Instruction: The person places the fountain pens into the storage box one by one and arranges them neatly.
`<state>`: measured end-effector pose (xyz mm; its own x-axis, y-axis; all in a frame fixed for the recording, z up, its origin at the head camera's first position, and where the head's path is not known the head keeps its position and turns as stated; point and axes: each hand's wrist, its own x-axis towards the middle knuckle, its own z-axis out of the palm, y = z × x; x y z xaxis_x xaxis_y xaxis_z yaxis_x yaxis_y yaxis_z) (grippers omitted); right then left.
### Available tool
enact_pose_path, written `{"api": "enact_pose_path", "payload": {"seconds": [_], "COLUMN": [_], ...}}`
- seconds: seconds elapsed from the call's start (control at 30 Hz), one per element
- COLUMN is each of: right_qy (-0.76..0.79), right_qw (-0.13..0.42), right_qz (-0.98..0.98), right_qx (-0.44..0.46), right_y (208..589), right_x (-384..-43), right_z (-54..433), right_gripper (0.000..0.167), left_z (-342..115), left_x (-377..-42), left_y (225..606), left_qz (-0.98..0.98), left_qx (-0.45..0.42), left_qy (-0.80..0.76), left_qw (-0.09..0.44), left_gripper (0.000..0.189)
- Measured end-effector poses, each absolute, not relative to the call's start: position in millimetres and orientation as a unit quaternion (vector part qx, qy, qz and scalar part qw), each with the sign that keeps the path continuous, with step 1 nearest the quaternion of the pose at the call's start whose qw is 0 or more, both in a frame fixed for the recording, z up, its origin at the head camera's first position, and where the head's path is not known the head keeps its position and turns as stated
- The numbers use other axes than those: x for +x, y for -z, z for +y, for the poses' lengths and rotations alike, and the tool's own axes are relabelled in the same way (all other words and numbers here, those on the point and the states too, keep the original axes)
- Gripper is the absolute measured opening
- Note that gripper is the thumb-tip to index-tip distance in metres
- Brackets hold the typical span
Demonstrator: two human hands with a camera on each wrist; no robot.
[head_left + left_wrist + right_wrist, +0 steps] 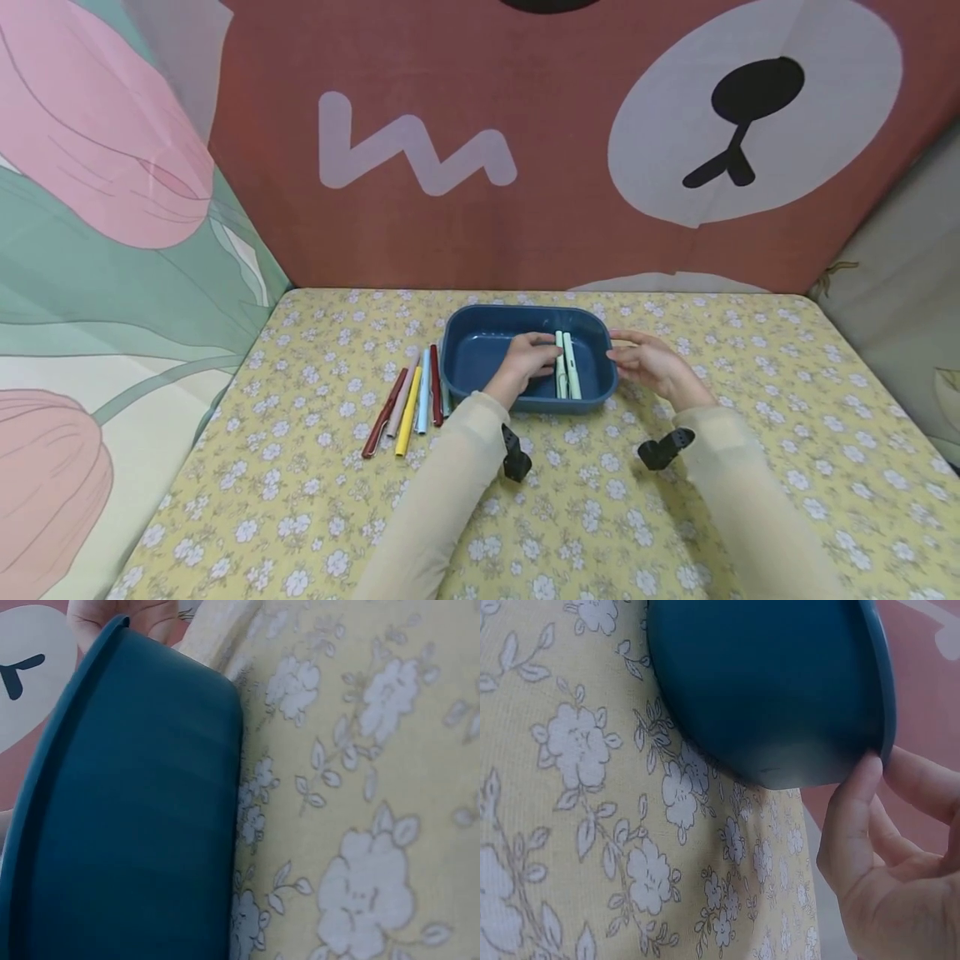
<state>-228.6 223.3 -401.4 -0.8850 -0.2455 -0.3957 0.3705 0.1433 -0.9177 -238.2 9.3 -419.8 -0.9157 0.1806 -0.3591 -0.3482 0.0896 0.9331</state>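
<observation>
A dark blue plastic box sits on the table, seen from its outer side in both wrist views. Two mint-green pens lie side by side in its right half. My left hand reaches over the near rim, its extended fingers at the left one of these pens and overlapping its upper part. At the right end, my right hand holds the box by its rim. In the right wrist view, thumb and index finger of this hand meet at the rim.
Left of the box lie several pens: a dark red pen, a mauve pen, a yellow pen, a light blue pen and another dark red pen. A floral cloth covers the table; a printed fabric wall stands behind.
</observation>
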Motion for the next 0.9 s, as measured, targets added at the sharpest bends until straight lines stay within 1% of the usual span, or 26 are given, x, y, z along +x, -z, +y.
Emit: {"api": "enact_pose_path", "payload": {"seconds": [0.23, 0.37, 0.6, 0.73, 0.9], "right_qy": [0.650, 0.653, 0.657, 0.626, 0.559], "right_qw": [0.236, 0.234, 0.229, 0.214, 0.195], "right_qz": [0.720, 0.717, 0.715, 0.747, 0.803], "right_qx": [0.059, 0.063, 0.066, 0.068, 0.061], "right_y": [400.4, 400.6, 399.8, 397.4, 391.5], "right_x": [-228.1, -228.3, -225.9, -224.1, -220.9], "right_z": [222.2, 222.0, 219.3, 217.1, 211.4], "right_gripper": [0.064, 0.065, 0.065, 0.062, 0.058], "left_z": [6.0, -1.5, -23.9, -40.1, -61.0], "left_x": [-236.8, -235.1, -232.9, -231.2, -227.7], "left_y": [406.7, 397.9, 385.8, 384.2, 382.0], "left_qz": [0.676, 0.665, 0.647, 0.644, 0.652], "left_qx": [-0.033, -0.020, 0.006, 0.008, 0.000], "left_qy": [-0.715, -0.723, -0.732, -0.733, -0.732], "left_qw": [0.176, 0.188, 0.215, 0.221, 0.201], "left_gripper": [0.041, 0.040, 0.047, 0.048, 0.046]}}
